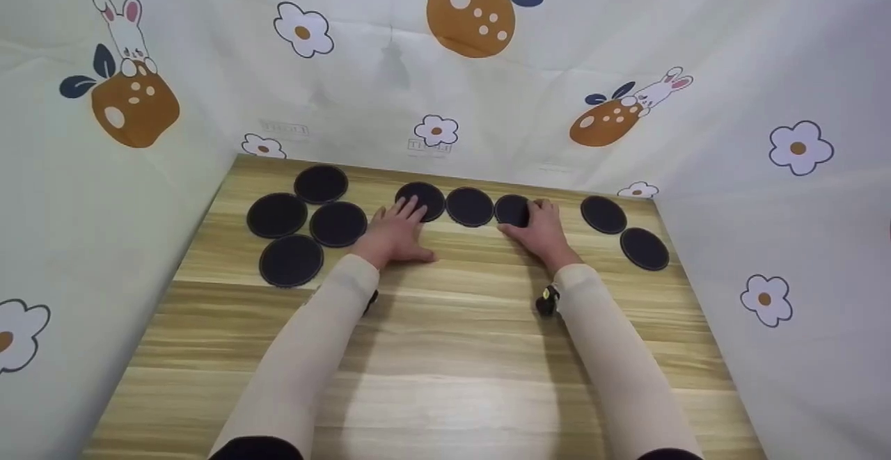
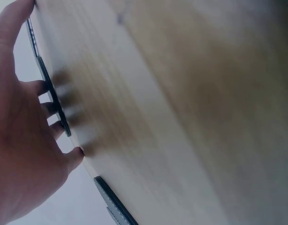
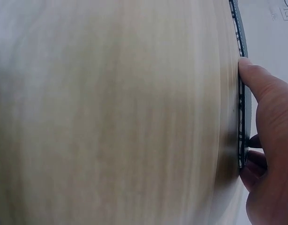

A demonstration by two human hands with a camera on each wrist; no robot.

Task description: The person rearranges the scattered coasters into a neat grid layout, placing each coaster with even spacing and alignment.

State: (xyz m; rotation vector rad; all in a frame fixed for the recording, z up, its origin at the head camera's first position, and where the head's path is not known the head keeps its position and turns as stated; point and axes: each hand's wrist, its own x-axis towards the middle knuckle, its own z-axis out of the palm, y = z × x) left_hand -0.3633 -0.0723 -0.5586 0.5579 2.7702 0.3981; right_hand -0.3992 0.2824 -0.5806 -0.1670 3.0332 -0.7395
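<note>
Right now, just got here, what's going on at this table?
A person is handling flat black discs on a wooden table. The right hand grips the right disc of a middle row of three by its edges, while the left hand rests its fingers on the row's left disc. The middle disc lies between them, untouched. Four more discs lie grouped at the left, and two others at the right.

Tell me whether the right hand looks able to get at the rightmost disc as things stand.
Likely yes: nothing stands up between the right hand and the rightmost disc, which lies flat and uncovered, though it would probably first have to release the gripped disc.
</note>
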